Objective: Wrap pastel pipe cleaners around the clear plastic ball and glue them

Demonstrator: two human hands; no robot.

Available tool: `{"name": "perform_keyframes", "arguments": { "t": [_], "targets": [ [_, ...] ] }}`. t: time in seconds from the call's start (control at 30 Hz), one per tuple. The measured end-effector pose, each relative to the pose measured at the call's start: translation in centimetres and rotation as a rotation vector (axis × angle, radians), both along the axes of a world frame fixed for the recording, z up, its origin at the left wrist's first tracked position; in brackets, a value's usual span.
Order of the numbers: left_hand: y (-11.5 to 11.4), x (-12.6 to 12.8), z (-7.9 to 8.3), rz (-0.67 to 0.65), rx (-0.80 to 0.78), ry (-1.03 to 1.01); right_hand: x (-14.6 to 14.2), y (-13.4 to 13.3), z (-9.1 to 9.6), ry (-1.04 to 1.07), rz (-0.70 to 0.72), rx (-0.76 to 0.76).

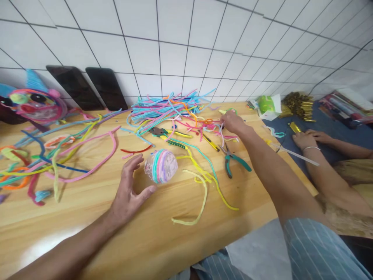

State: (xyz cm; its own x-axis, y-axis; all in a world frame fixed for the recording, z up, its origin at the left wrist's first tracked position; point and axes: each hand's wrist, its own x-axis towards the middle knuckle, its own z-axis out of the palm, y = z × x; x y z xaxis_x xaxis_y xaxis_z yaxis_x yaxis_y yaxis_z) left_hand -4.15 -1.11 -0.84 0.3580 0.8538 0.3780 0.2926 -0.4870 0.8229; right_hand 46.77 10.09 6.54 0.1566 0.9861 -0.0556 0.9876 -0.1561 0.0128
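A clear, crinkled ball (171,165) wrapped with mint, pink and lilac pipe cleaners rests on the wooden table. My left hand (129,190) is open just left of it, thumb and fingers spread around that side, with a small gap showing. Far to the right, my right hand (232,122) reaches into a heap of pipe cleaner scraps (201,126). Its fingers are curled together, and whatever lies in them is hidden. A pale yellow piece (222,111) shows beside the fingertips. Yellow pipe cleaners (201,171) lie right of the ball.
Green-handled pliers (233,160), a yellow cutter (211,140) and dark-jawed pliers (159,132) lie beyond the ball. Blue and pink pipe cleaners (166,111) are piled by the wall. Two phones (106,87) lean there. At right, another person's hands (309,139) hold gold material.
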Motion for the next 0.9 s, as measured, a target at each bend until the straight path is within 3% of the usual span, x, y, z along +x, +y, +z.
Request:
{"name": "perform_keyframes", "arguments": {
  "t": [0.13,0.37,0.6,0.77,0.9],
  "targets": [
    [-0.1,0.0,0.0,0.008,-0.005,0.006,1.1,0.1,1.5,-0.018,0.01,0.049],
    [-0.2,-0.1,0.0,-0.021,-0.047,-0.048,3.2,0.0,5.5,0.013,-0.117,0.25],
    [-0.1,0.0,0.1,-0.039,-0.064,-0.072,3.2,-0.7,7.1,0.212,-0.234,0.417],
    [0.0,-0.2,0.0,-0.056,-0.078,-0.083,3.3,-0.7,8.2,0.153,-0.302,0.497],
    [0.1,-0.4,-0.2,-0.066,-0.089,-0.091,2.6,-0.1,9.4,0.088,-0.226,0.493]
  ]
}}
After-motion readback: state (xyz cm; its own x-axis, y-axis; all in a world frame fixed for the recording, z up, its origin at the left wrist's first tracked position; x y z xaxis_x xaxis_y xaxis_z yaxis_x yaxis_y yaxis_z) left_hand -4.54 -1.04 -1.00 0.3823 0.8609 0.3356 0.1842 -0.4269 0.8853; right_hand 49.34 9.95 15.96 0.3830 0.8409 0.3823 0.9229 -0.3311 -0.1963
